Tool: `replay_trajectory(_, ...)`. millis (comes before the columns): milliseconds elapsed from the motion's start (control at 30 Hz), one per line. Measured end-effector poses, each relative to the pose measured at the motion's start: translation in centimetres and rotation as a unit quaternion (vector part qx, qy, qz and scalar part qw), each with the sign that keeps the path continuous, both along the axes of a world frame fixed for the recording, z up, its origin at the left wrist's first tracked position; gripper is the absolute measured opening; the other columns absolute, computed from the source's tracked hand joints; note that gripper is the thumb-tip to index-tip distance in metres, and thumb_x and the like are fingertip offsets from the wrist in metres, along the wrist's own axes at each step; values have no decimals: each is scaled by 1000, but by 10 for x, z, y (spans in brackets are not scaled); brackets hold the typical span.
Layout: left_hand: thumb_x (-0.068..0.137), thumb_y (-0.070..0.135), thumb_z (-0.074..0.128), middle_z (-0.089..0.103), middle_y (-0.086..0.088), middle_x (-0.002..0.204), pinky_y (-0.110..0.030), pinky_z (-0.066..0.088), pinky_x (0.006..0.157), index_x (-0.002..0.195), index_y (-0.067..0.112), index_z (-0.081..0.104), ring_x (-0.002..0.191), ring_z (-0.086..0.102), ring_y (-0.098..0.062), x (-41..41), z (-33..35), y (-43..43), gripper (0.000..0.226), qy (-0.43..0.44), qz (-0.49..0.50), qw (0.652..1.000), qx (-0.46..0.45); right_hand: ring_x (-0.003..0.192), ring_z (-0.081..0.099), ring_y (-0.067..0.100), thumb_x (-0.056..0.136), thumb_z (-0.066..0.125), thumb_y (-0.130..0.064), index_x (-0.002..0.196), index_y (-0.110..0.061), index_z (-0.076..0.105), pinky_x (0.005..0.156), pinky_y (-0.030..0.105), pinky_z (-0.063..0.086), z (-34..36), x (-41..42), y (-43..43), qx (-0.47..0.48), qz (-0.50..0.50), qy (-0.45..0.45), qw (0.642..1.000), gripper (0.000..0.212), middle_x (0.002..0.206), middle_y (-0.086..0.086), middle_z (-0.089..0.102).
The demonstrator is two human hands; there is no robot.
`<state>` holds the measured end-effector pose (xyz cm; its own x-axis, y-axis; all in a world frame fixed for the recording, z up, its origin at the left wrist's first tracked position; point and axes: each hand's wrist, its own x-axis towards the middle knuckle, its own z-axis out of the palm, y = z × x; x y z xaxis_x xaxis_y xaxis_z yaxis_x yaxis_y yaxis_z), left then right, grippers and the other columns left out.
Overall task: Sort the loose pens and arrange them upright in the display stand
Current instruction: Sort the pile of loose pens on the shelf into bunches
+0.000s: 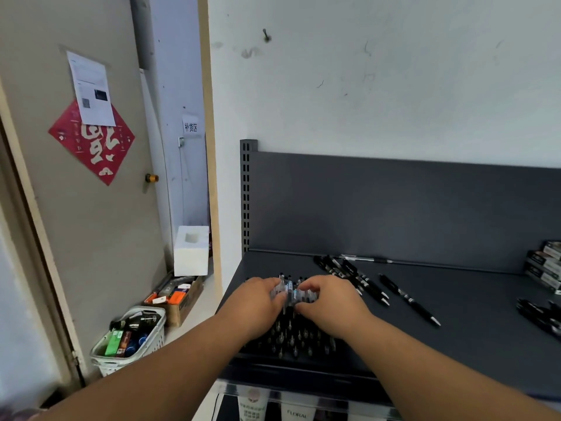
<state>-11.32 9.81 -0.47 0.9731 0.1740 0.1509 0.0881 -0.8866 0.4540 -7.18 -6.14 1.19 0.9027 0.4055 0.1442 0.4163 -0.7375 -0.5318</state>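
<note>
A display stand (291, 338) holding several upright pens sits on the dark shelf (455, 344) near its front left. My left hand (258, 302) and my right hand (331, 302) are over the stand's back rows, fingers curled round a cluster of clear-barrelled pens (291, 291) between them. Several loose black pens (352, 276) lie flat on the shelf behind and right of the stand. One more black pen (408, 299) lies apart, further right.
Stacked pen boxes (545, 265) stand at the shelf's right edge, with more dark pens (540, 317) below them. On the floor to the left are a white basket (130, 338), a cardboard box (176, 296) and a foam block (191, 250).
</note>
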Motion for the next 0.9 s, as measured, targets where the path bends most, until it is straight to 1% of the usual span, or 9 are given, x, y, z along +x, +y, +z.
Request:
replay_trajectory(133, 96, 49, 43, 43, 1, 147, -29, 35, 105, 144, 30, 40, 132, 43, -16, 8, 2, -2, 51, -10, 4, 1000, 17, 102, 60, 9, 82, 70, -37, 119, -31, 63, 86, 27, 52, 4, 4, -8, 2, -8, -7, 1000, 38, 118, -11, 63)
replay_trajectory(233, 95, 51, 42, 40, 2, 148, -30, 34, 106, 144, 29, 39, 133, 40, -16, 15, 7, -10, 54, -11, 4, 1000, 29, 102, 59, 9, 83, 69, -40, 124, -31, 60, 87, 27, 51, 6, 14, -20, 10, -17, -7, 1000, 43, 124, -10, 61)
replay_trajectory(333, 95, 53, 43, 40, 3, 147, -33, 37, 107, 143, 29, 41, 130, 43, -16, 28, 13, -24, 54, -17, 1, 999, 36, 111, 57, 11, 84, 68, -43, 129, -31, 57, 90, 26, 49, 6, 30, -36, 9, -26, -8, 1000, 48, 132, -8, 56)
replay_trajectory(433, 95, 53, 43, 43, 3, 145, -35, 38, 107, 140, 29, 45, 127, 47, -18, 49, 18, -42, 52, -27, 2, 999, 40, 116, 56, 13, 83, 68, -43, 129, -30, 57, 92, 27, 48, 7, 52, -57, 9, -46, -12, 999, 49, 131, -7, 58)
replay_trajectory(533, 96, 48, 44, 46, 2, 142, -35, 38, 107, 137, 27, 49, 127, 47, -18, 71, 23, -63, 47, -29, 5, 998, 49, 117, 56, 14, 85, 66, -42, 129, -30, 58, 94, 28, 48, 7, 78, -79, 11, -60, -15, 998, 47, 130, -8, 59)
replay_trajectory(700, 96, 36, 48, 47, 0, 139, -37, 41, 104, 133, 24, 54, 121, 52, -20, 110, 25, -93, 39, -4, 27, 999, 44, 112, 58, 15, 91, 60, -38, 131, -30, 55, 88, 28, 50, 6, 127, -113, 4, -55, 5, 998, 41, 128, -6, 60)
replay_trajectory(800, 96, 31, 49, 48, -3, 135, -35, 45, 99, 129, 21, 58, 116, 54, -23, 133, 21, -108, 35, 15, 56, 998, 25, 116, 56, 17, 93, 58, -35, 131, -29, 55, 94, 29, 48, 2, 158, -126, -11, -35, 5, 999, 39, 129, -5, 59)
replay_trajectory(900, 95, 28, 50, 54, -4, 128, -32, 48, 93, 120, 19, 63, 110, 57, -23, 152, 14, -116, 30, 34, 88, 995, 25, 122, 52, 19, 95, 55, -31, 134, -28, 53, 100, 28, 43, -1, 183, -133, -41, 1, -5, 999, 39, 135, -3, 55)
